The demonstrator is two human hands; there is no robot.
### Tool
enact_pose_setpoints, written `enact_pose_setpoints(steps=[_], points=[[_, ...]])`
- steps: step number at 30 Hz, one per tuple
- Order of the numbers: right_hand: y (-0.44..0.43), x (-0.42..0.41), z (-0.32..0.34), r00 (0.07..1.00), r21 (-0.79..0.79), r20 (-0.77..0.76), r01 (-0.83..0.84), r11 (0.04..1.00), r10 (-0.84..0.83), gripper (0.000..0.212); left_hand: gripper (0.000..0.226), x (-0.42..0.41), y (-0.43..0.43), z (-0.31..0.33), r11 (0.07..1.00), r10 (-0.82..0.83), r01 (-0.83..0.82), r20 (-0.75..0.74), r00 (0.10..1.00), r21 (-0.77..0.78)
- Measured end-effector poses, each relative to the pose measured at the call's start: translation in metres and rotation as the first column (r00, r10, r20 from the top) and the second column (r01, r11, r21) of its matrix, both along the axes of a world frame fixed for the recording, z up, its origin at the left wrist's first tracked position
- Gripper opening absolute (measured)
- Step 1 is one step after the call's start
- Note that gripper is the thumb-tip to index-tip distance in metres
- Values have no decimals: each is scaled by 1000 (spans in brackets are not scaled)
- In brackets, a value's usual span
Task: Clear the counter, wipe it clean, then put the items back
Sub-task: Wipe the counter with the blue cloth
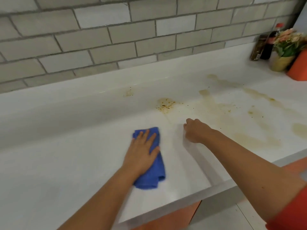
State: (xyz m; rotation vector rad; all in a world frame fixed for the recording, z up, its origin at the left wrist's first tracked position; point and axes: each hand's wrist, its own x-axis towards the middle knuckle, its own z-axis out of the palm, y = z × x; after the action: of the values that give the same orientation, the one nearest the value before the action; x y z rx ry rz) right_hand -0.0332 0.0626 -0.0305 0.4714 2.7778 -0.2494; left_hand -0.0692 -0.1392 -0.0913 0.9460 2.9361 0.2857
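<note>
1. One white, smooth counter [83, 146].
2. One blue folded terry cloth [157, 173].
3. Two bare hands: left hand [141, 155] and right hand [196, 131].
4. Two dark bottles: a round red-capped bottle [270, 45] and a squarish glass bottle [259, 48].
5. One bunch of pink and cream flowers [289, 40], in one yellowish pot [280, 63].
6. One orange container [299, 67], partly cut off.
7. Yellow-brown stains [166, 104]: several, too smeared together for an exact count.

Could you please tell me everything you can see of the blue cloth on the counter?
The blue cloth is plain bright blue and looks like soft, fuzzy terry or microfibre. It lies bunched into a longish shape on the white counter, towards the front edge and left of the yellowish stains. The left hand presses flat on its far part with straight fingers, covering much of it. The near end shows rumpled folds. Its edges look slightly blurred. Nothing else touches it.
</note>
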Motion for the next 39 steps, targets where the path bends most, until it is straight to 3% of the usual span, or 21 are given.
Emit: enact_pose_setpoints(steps=[3,7,11,14,16,20,24,30,35,39], points=[[-6,1,3,1000,11,11,9,1000,-9,32,58,-65,-18,2,986,163,-163,10,987,-21],[-8,-4,-1,1000,24,14,25,999,-25,35,58,-106,17,2,975,215,-213,34,976,-64],[-13,-14,7,998,75,33,53,996,-55,34,59,-80,53,2,997,7,-4,38,999,-80],[-20,-31,17,995,170,90,22,985,-37,34,77,-47,33,3,981,-188,190,38,981,-45],[-25,-43,24,988,211,150,7,977,-39,28,84,-46,9,3,976,-216,217,33,976,-28],[-40,-68,26,994,189,93,33,981,-52,11,85,-108,-37,4,999,-23,23,-15,1000,-42],[-57,-89,18,998,70,-14,57,996,-56,15,59,-201,-73,2,978,194,-194,-13,981,-70],[-59,-92,10,979,-51,-151,131,990,-137,25,57,-274,-39,5,919,394,-394,23,919,-1],[-64,-111,9,965,-118,-237,89,989,-115,29,58,-278,1,7,984,175,-172,69,982,-45],[-60,-163,13,946,-136,-319,7,991,-50,33,55,-245,-19,2,999,-50,51,41,998,-19]])
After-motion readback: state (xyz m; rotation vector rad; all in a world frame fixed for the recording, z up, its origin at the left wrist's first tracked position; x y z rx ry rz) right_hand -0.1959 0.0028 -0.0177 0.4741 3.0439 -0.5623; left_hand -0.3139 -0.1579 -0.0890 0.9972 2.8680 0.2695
